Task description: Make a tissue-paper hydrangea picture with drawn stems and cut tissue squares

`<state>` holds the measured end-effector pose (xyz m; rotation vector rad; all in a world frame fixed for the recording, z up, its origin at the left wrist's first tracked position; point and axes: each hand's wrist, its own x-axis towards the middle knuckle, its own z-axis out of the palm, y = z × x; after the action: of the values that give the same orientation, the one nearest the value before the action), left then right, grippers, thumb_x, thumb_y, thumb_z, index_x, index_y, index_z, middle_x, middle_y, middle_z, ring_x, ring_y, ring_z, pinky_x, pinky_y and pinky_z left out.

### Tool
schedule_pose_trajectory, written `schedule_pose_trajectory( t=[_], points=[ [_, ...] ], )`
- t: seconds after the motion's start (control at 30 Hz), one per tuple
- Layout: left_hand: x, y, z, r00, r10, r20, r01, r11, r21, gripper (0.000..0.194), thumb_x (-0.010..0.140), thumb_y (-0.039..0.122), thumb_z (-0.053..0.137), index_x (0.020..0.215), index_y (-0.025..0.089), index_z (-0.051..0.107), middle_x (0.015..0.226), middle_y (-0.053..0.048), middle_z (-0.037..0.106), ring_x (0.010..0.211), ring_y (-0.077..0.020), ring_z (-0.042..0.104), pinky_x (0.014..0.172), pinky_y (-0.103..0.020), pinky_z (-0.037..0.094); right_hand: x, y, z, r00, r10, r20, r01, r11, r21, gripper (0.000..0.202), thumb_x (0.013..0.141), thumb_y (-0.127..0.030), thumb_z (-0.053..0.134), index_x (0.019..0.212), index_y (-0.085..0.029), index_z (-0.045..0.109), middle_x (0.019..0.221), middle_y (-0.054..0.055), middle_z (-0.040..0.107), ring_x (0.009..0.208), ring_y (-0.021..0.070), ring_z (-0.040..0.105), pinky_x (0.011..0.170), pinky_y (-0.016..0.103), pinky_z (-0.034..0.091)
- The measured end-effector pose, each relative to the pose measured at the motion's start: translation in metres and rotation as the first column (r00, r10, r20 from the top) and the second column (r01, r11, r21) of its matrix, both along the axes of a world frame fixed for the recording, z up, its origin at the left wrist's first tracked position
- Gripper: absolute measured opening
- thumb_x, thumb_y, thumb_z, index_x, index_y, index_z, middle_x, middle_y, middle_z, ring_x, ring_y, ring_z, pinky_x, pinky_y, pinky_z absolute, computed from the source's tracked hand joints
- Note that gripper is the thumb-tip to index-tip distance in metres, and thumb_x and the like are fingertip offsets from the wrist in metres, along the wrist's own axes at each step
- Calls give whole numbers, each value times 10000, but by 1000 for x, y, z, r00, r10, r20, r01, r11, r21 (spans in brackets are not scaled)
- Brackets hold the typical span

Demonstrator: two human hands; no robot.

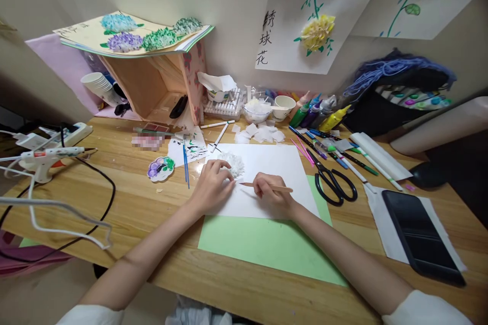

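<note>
A fluffy white paper flower (232, 163) lies on a white sheet (282, 158), which rests over a green sheet (267, 249). My left hand (216, 185) is on the white sheet beside the flower, fingers bent and thumb close to the index finger. Whatever is between its fingertips is white on white and too small to tell. My right hand (273, 194) is closed around a thin wooden stick (281, 189), whose pointed end reaches left to just beside my left fingertips.
Black scissors (335, 185), markers (360, 162) and a phone (423, 236) lie right. Behind are white paper squares (267, 134), paint bottles (301, 114) and a box (152, 81). Left are brushes (185, 162), a palette (160, 168), a glue gun (43, 160) and cables (110, 203).
</note>
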<state>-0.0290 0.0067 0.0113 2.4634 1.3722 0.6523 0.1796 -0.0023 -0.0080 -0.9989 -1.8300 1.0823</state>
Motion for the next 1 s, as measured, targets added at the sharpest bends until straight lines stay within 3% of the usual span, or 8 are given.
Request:
schedule_pose_trajectory(
  t=[0.1, 0.3, 0.5, 0.73, 1.0],
  points=[
    [2, 2, -2, 999, 34, -17, -33, 998, 48, 94, 840, 241, 520, 831, 194, 602, 1073, -69, 546, 1032, -223, 438, 923, -379, 374, -4, 2, -1, 991, 57, 119, -69, 993, 97, 386, 949, -337, 311, 619, -208, 465, 600, -8, 482, 572, 128, 459, 601, 267, 347],
    [4, 0, -4, 998, 60, -20, -58, 995, 78, 125, 869, 262, 487, 880, 181, 581, 1047, -77, 551, 1015, -227, 443, 893, -362, 379, -6, 7, -5, 972, 95, 215, -125, 983, 132, 287, 948, -308, 340, 714, -213, 477, 665, 4, 495, 635, 144, 464, 624, 271, 356],
    [-9, 5, -10, 956, 293, 17, -294, 956, 25, 144, 904, 246, 396, 889, 181, 523, 913, -79, 564, 903, -227, 485, 809, -361, 393, -9, 7, -5, 963, 109, 247, -146, 980, 136, 228, 947, -286, 352, 783, -215, 495, 716, 21, 511, 678, 157, 469, 634, 278, 357],
    [-22, 9, -23, 924, 379, 41, -369, 916, -158, 64, 864, 208, 457, 881, 187, 514, 902, -77, 585, 898, -230, 532, 796, -369, 421, -9, 5, -1, 964, 88, 250, -114, 989, 90, 232, 944, -287, 354, 775, -218, 498, 712, 19, 510, 662, 156, 463, 633, 284, 359],
    [-23, 11, -24, 919, 390, 55, -374, 908, -192, 61, 857, 194, 454, 860, 178, 513, 901, -81, 589, 886, -230, 537, 793, -376, 422, -24, 8, 5, 990, -48, 136, 66, 989, -130, 359, 956, -382, 295, 657, -222, 416, 599, -22, 483, 578, 132, 462, 631, 274, 366]
  ],
)
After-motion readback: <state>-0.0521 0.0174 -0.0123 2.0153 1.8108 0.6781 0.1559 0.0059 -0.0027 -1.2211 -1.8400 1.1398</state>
